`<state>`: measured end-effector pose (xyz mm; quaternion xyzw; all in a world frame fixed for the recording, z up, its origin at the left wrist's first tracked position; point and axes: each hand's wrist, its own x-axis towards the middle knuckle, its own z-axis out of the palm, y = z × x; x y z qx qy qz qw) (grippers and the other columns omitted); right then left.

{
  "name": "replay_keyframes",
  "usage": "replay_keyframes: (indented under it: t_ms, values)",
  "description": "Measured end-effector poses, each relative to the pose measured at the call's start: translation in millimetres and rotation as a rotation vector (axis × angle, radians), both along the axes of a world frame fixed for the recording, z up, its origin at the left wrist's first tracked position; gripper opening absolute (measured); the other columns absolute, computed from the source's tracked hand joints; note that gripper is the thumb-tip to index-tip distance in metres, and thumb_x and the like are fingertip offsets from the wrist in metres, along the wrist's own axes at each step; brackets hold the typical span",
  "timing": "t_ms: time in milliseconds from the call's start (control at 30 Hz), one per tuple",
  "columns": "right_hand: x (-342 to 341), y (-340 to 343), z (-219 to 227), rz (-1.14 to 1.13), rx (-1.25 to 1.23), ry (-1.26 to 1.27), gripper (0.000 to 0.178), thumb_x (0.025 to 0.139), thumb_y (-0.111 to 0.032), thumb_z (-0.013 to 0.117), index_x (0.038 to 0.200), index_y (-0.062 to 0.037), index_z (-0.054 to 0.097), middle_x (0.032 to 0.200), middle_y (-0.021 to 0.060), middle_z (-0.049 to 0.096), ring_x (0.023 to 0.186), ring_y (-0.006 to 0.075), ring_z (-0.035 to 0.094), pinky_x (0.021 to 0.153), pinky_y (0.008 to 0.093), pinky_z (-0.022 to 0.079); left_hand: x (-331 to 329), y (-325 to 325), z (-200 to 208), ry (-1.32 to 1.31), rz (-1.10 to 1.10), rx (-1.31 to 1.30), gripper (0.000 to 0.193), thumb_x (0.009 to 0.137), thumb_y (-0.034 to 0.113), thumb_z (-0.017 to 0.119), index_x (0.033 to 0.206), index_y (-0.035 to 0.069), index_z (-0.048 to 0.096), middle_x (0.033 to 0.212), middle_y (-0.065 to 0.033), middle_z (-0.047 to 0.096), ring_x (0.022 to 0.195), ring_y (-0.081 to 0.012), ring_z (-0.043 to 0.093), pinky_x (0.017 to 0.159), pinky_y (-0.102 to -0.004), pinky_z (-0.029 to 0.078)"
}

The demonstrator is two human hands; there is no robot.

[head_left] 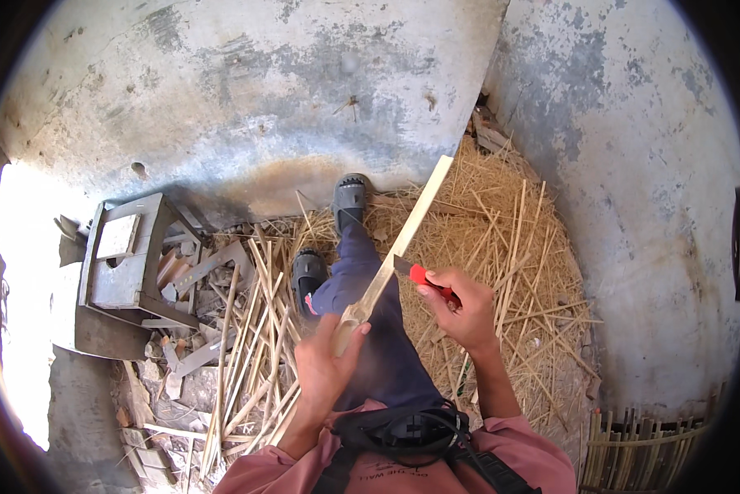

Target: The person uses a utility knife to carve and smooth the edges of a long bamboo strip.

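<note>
A pale split bamboo strip [419, 216] slants up and away across my legs. Its near end, where a darker knot shows, is in the closed fingers of my left hand [322, 367]. My right hand [469, 311] is wrapped round a red-handled utility knife [420, 274]. The dark blade points left and meets the strip's right edge near its middle, or lies just beside it. The fingertips under the knife handle are partly hidden.
Thin shavings [469, 193] heap along the wall ahead and to the right. Bamboo sticks [242, 350] lie left of my legs, near an overturned wooden box [131, 284] and rubble. A slatted bamboo piece [633, 453] stands at lower right. Stained walls [263, 90] enclose the corner.
</note>
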<state>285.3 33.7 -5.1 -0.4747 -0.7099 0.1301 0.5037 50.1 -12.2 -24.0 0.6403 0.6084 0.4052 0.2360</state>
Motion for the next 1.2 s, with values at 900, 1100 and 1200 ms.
replay_keyframes:
  t_ms: [900,1100,1200]
  values:
    - [-19.4,-10.6,-16.4,0.226,-0.125,-0.025,0.034,0.091,-0.024,0.081,0.113,-0.0032,0.064,0.098,0.0125,0.074,0.078,0.0273,0.074,0.067,0.0346,0.056,4.3,8.9,8.7,0.074,-0.047,0.003,0.036,0.092,0.035,0.079,0.106,0.006,0.063,0.077,-0.0174,0.073,0.072,-0.0409,0.072,0.06,-0.047,0.053]
    - [-30.3,-8.7,-28.8,0.209,-0.011,0.107,0.029,0.088,-0.018,0.084,0.106,-0.0035,0.066,0.092,0.0129,0.073,0.073,0.0258,0.073,0.063,0.0338,0.056,6.4,6.9,12.3,0.037,-0.056,0.026,0.034,0.091,0.028,0.081,0.107,0.004,0.064,0.079,-0.0163,0.075,0.074,-0.0383,0.074,0.06,-0.043,0.055]
    - [-32.1,-6.0,-30.3,0.227,0.066,0.136,0.028,0.086,-0.014,0.085,0.104,-0.0036,0.066,0.089,0.0131,0.072,0.071,0.0235,0.072,0.059,0.0318,0.055,8.1,6.4,10.8,0.013,-0.062,0.046,0.036,0.092,0.033,0.08,0.112,0.007,0.064,0.08,-0.0154,0.075,0.073,-0.0395,0.073,0.061,-0.0471,0.054]
